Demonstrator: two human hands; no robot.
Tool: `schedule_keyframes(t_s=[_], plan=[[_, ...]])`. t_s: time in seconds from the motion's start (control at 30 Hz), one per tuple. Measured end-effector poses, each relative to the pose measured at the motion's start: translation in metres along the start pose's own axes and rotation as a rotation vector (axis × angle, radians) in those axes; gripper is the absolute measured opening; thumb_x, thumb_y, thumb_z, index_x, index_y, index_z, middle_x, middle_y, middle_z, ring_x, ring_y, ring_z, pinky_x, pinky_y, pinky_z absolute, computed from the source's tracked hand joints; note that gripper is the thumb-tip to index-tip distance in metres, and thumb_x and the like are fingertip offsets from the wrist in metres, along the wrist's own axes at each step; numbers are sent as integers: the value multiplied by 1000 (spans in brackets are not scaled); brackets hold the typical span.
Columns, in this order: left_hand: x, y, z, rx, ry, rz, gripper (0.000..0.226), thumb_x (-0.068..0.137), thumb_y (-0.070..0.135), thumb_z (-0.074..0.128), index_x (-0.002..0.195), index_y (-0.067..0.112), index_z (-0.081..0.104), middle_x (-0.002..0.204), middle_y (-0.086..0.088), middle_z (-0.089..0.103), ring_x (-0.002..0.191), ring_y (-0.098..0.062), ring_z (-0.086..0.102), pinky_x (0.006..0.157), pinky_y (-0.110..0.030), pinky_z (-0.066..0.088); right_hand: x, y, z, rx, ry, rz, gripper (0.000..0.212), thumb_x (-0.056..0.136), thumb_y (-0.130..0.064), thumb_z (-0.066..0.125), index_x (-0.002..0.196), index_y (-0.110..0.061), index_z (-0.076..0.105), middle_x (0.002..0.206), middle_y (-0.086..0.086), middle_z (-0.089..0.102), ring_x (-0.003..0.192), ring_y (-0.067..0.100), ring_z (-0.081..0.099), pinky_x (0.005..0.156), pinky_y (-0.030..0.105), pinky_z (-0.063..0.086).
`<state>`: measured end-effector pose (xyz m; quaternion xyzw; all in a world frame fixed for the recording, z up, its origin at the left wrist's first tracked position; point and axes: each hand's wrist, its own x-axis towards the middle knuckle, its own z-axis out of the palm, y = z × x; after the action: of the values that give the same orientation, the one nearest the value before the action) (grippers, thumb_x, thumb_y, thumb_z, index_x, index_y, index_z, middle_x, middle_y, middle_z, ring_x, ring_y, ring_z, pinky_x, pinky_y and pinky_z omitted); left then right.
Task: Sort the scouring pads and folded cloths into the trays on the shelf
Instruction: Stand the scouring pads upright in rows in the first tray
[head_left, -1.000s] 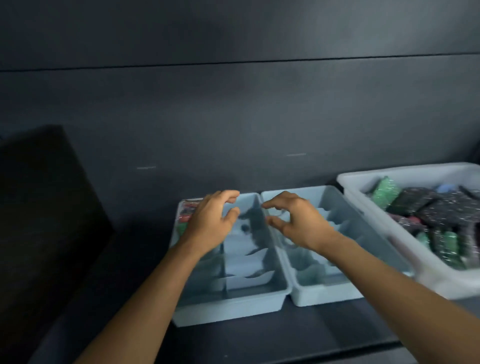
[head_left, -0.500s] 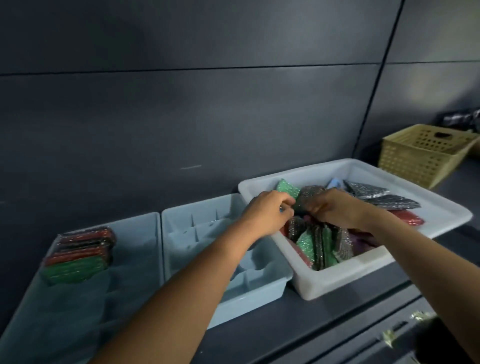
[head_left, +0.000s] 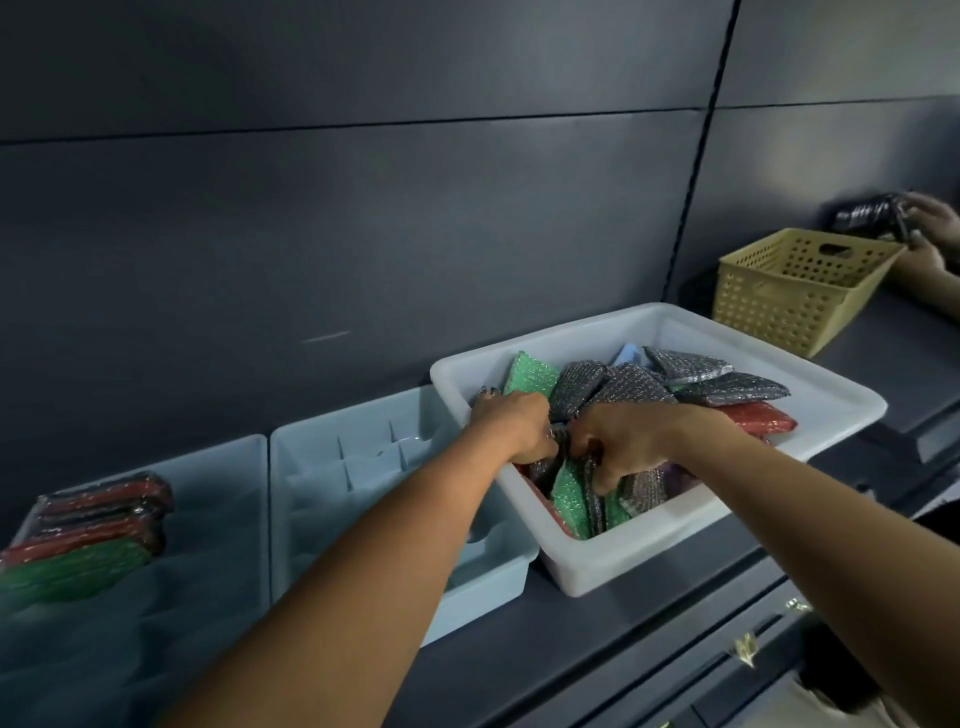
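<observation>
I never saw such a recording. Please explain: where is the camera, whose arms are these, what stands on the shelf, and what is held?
There is no machine here: a person wears one camera on the head, so the picture looks forward and down along both bare arms. On the dark shelf stand, from left to right, a pale blue plastic tray holding a row of red and green pads, a pale blue divided tray, a white plastic tub and a yellow perforated basket. The tub holds loose sparkly scouring pads, green, grey and red. Both hands reach into it. The right hand curls its fingers round grey ones; the left hand hides its own fingers, so its hold is unclear. The hands at the far right belong to another person.
</observation>
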<state>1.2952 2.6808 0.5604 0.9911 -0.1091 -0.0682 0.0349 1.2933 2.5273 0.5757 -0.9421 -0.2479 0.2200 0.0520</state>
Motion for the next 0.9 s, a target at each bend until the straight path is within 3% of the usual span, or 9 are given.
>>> schedule_keyframes(t_s=[0.13, 0.23, 0.37, 0.43, 0.53, 0.6, 0.7, 0.8, 0.9], plan=[[-17, -20, -8, -308, 164, 5, 35, 95, 32, 54, 123, 11, 53, 125, -9, 59, 108, -28, 58, 90, -36, 46, -5, 7, -6, -34, 116, -8, 26, 80, -19, 73, 105, -18, 66, 95, -7, 58, 92, 16, 57, 79, 29, 42], [-35, -39, -18, -569, 390, 6, 30, 94, 24, 56, 121, 9, 52, 109, -11, 61, 91, -27, 58, 74, -33, 41, -15, -1, -23, 118, 303, -59, 14, 81, -25, 72, 91, -22, 63, 88, -5, 60, 85, 15, 57, 76, 31, 44], [-60, -68, -31, -909, 599, -57, 30, 88, 22, 59, 115, 9, 54, 107, -7, 62, 91, -26, 60, 83, -35, 49, -22, -21, -45, 393, 654, -82, 15, 81, -20, 73, 79, -19, 58, 72, 2, 53, 66, 17, 46, 58, 23, 36], [-77, -83, -34, -1110, 663, -94, 27, 85, 20, 59, 110, 11, 53, 110, -7, 63, 86, -27, 64, 77, -35, 58, -20, -36, -48, 451, 740, -115, 14, 82, -17, 73, 81, -12, 60, 70, 6, 51, 65, 20, 45, 59, 28, 37], [-107, -107, -32, -1390, 704, -92, 35, 88, -5, 58, 115, 15, 49, 114, -7, 62, 79, -16, 64, 59, -23, 59, -12, -64, -44, 591, 801, -197, 14, 85, -14, 71, 96, -7, 65, 74, 10, 61, 65, 12, 53, 63, 27, 43], [-132, -126, -28, -1453, 669, -87, 54, 86, -10, 58, 124, 25, 45, 113, -5, 63, 81, -16, 66, 62, -29, 61, -6, -89, -39, 697, 836, -249, 15, 86, -10, 70, 99, -13, 63, 65, 0, 54, 55, 4, 46, 52, 12, 39], [-166, -160, -17, -1428, 596, -121, 70, 85, -9, 59, 132, 41, 44, 121, -12, 56, 77, -16, 67, 60, -33, 61, 8, -127, -26, 775, 794, -280, 26, 85, -6, 71, 109, -13, 63, 71, 8, 54, 55, 12, 48, 45, 18, 43], [-201, -193, -7, -1358, 597, -193, 53, 87, -7, 57, 126, 30, 54, 128, -11, 55, 78, -14, 66, 62, -35, 62, 25, -169, -7, 846, 713, -319, 24, 84, 0, 70, 105, -9, 62, 71, 5, 60, 45, 7, 50, 42, 22, 47], [-233, -226, 5, -1311, 617, -286, 40, 88, -3, 59, 118, 24, 56, 125, -9, 57, 84, -15, 66, 65, -36, 62, 42, -210, 18, 890, 610, -342, 23, 82, -3, 72, 91, -20, 60, 82, -2, 65, 56, 14, 55, 51, 32, 53]])
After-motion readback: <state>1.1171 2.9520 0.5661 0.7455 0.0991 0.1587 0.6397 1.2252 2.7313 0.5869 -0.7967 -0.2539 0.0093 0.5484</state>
